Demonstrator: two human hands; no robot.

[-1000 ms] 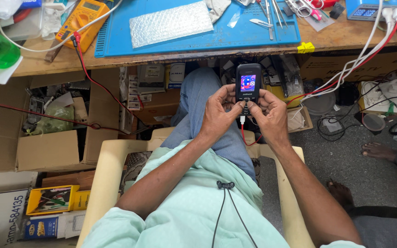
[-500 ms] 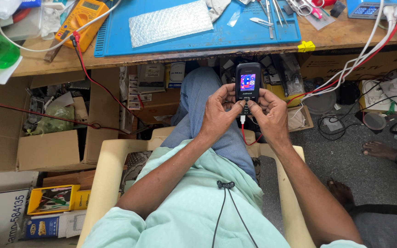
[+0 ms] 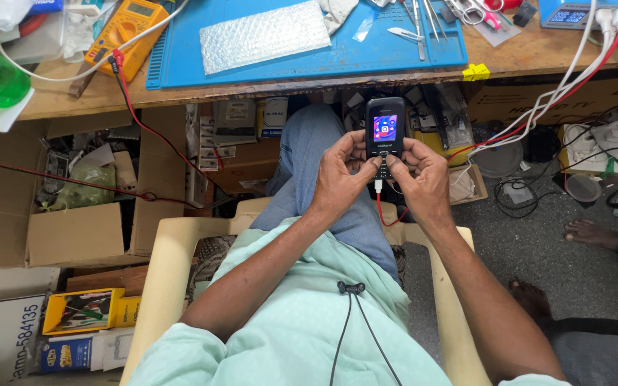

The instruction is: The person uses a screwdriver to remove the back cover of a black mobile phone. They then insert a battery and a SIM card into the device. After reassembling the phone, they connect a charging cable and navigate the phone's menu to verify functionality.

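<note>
A small black keypad phone (image 3: 385, 131) with a lit colour screen is held upright over my lap. My left hand (image 3: 340, 175) grips its lower left side, thumb on the keys. My right hand (image 3: 419, 175) grips the lower right side, thumb also on the keypad. A red cable (image 3: 383, 209) with a white plug hangs from the phone's bottom edge between my hands. I sit in a cream plastic chair (image 3: 173, 250), in blue jeans and a pale green shirt.
The wooden workbench (image 3: 531, 53) ahead carries a blue mat (image 3: 366, 50), a bubble-wrap piece (image 3: 265, 36), tweezers (image 3: 419, 32) and a yellow multimeter (image 3: 124, 28). Cardboard boxes (image 3: 73, 232) stand to the left. Tangled wires lie at the right. Another person's bare feet (image 3: 591, 232) rest on the floor.
</note>
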